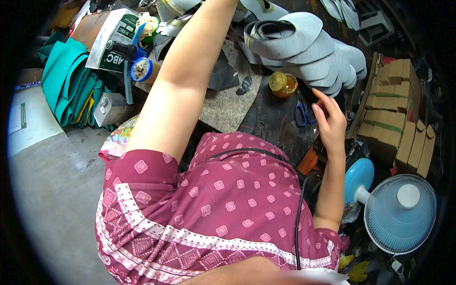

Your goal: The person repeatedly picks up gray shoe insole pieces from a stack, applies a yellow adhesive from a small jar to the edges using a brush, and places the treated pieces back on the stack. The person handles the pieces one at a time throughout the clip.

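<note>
A: Where's the right hand (328, 124)?

B: Just right of the blue-handled scissors (301, 113), fingers loosely spread, holding nothing I can make out. It hovers over the dark counter (275, 128).

A: And the left?

B: The left arm (183, 80) reaches up past the frame; its hand is hidden, so I cannot tell.

A: Any containers?

B: An open jar (283, 84) of amber stuff, likely glue, sits just above the scissors, probably kept within reach. Grey sole cut-outs (313, 52) are stacked behind it.
</note>
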A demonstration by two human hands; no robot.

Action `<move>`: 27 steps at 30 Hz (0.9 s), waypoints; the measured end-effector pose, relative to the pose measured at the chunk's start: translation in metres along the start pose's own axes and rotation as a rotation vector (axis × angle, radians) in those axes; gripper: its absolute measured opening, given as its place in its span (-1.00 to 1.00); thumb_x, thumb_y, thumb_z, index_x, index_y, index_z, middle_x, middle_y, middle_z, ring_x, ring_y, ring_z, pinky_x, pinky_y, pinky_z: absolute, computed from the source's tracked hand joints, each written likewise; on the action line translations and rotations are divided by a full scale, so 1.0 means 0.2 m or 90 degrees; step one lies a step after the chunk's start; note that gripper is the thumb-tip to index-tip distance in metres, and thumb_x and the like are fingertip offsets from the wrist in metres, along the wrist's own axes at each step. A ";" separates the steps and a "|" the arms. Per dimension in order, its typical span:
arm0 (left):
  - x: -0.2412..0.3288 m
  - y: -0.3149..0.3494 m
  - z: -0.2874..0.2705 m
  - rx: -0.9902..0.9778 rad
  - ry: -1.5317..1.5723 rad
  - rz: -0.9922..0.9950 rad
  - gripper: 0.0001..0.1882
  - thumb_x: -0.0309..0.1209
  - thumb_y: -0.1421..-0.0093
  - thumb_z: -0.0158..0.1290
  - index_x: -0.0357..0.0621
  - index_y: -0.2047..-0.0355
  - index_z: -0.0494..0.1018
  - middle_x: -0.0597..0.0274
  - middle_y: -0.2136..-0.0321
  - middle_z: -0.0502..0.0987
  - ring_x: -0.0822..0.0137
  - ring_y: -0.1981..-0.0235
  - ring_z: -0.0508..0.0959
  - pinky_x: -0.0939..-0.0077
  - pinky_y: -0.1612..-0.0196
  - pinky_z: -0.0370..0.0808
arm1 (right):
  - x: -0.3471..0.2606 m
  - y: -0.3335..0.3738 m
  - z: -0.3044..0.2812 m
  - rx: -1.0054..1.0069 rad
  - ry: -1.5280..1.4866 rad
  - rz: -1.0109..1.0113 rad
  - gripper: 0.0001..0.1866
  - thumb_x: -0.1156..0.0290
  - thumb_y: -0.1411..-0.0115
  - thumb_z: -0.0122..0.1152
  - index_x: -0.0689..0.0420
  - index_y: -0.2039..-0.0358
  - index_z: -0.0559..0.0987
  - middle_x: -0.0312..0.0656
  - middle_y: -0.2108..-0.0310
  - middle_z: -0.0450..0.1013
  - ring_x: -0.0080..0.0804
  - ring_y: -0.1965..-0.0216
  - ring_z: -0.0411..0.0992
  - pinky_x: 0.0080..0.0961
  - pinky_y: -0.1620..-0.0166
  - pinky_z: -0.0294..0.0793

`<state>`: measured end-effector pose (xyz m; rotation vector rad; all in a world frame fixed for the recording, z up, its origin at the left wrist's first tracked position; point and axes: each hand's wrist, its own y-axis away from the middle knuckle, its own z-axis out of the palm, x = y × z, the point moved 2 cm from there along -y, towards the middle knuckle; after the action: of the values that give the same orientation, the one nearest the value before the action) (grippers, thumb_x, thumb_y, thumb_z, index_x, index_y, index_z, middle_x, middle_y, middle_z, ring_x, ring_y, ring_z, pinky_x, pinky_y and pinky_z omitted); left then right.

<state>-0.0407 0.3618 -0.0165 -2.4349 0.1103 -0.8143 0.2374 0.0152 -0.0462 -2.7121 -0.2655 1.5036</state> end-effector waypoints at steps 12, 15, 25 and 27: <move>0.27 1.31 -0.35 0.020 0.695 -0.682 -0.30 -0.25 -0.21 0.19 -0.20 -0.22 0.10 0.05 -0.02 0.33 0.14 -0.09 0.33 0.17 -0.13 0.33 | 0.11 -0.31 0.36 -0.264 0.524 0.024 -0.58 0.47 -0.20 -0.04 -0.19 -0.01 0.59 -0.11 0.26 0.47 -0.07 0.22 0.55 -0.21 0.20 0.53; 0.19 1.25 -0.27 -0.057 0.756 -0.776 -0.23 -0.15 -0.21 0.21 -0.20 -0.25 0.08 -0.07 -0.11 0.28 0.02 -0.18 0.27 0.02 -0.20 0.27 | 0.07 -0.32 0.34 -0.278 0.532 0.014 -0.58 0.49 -0.19 -0.03 -0.17 0.01 0.60 -0.12 0.25 0.48 -0.07 0.21 0.55 -0.20 0.17 0.53; 0.14 1.22 -0.31 -0.197 0.842 -0.827 -0.62 -0.40 -0.15 0.17 -0.27 0.07 0.35 0.04 0.08 0.39 0.06 0.03 0.42 -0.04 -0.20 0.34 | -0.01 -0.17 0.19 -0.200 0.483 -0.021 -0.64 0.49 -0.19 0.01 -0.12 0.06 0.62 -0.13 0.26 0.48 -0.17 0.23 0.56 -0.27 0.17 0.54; 0.18 1.22 -0.35 -0.196 0.858 -0.831 -0.60 -0.40 -0.13 0.18 -0.27 0.06 0.34 0.05 0.09 0.39 0.06 0.03 0.43 -0.04 -0.21 0.34 | -0.02 -0.17 0.19 -0.158 0.479 -0.020 -0.66 0.50 -0.19 0.01 -0.10 0.08 0.62 -0.14 0.27 0.48 -0.17 0.23 0.56 -0.26 0.17 0.54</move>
<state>-0.0278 0.1143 -0.0832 -1.4381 -0.9799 -2.9694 0.1993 0.0456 -0.0594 -3.1913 -0.4715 0.3767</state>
